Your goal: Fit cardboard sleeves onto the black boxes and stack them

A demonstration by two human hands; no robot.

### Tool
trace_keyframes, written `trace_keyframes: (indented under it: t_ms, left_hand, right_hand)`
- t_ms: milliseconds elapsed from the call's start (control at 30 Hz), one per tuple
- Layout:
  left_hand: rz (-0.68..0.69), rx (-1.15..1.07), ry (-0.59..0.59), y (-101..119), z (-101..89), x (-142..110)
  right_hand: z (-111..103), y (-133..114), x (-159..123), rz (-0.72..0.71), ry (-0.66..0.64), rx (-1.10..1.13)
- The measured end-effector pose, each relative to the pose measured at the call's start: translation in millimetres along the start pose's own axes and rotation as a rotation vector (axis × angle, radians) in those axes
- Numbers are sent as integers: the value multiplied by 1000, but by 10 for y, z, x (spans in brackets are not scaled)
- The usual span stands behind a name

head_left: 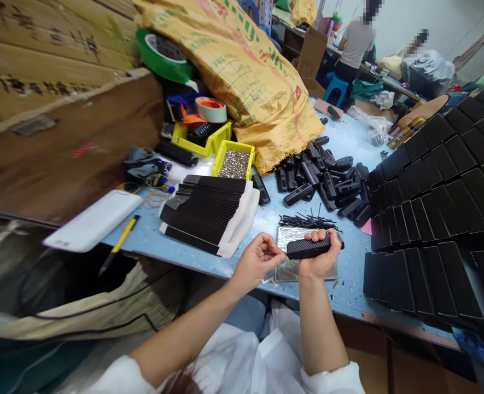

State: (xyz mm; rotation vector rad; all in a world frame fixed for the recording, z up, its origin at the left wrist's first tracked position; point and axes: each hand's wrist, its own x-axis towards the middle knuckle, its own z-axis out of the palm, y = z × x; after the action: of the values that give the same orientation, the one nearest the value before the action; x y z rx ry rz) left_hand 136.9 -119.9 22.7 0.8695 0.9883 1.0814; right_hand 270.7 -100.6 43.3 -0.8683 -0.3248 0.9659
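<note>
My right hand [319, 262] is wrapped around a long black casing with diagonal ribs [303, 249], held level above a shiny silver pad [291, 273]. At the casing's left end, my left hand [262, 257] has thumb and forefinger pinched together. Whatever sits between those fingertips is too small to make out. Just behind the pad lie several thin black sticks [307, 221]. Beyond them is a heap of similar black casings [327, 175] on the blue table [213, 266].
Fanned black-and-white card sleeves [209, 210] lie to the left. Behind them stands a yellow bin of small metal parts [235, 161], beside a yellow woven sack [242, 82]. Stacked black boxes [442, 202] line the right side. A white case [94, 219] overhangs the left edge.
</note>
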Motion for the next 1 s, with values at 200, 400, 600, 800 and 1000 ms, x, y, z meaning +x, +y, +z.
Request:
trace_keyframes:
  t_ms: [200, 400, 600, 800, 1000]
  left_hand:
    - [39, 77, 54, -250, 43, -80]
    - [302, 630, 76, -83, -645, -81]
    - [470, 1486, -30, 309, -1932, 60]
    - [498, 1587, -42, 223, -2196, 39]
    - [253, 1302, -312, 634, -1792, -264]
  right_hand:
    - [-52, 98, -28, -30, 42, -61]
    - [-441, -5, -36, -359, -304, -443]
    - [-915, -155, 354, -125, -380, -824]
    - [-1323, -275, 626, -442, -229, -1455]
    - [-832, -307, 45, -639, -594, -1193]
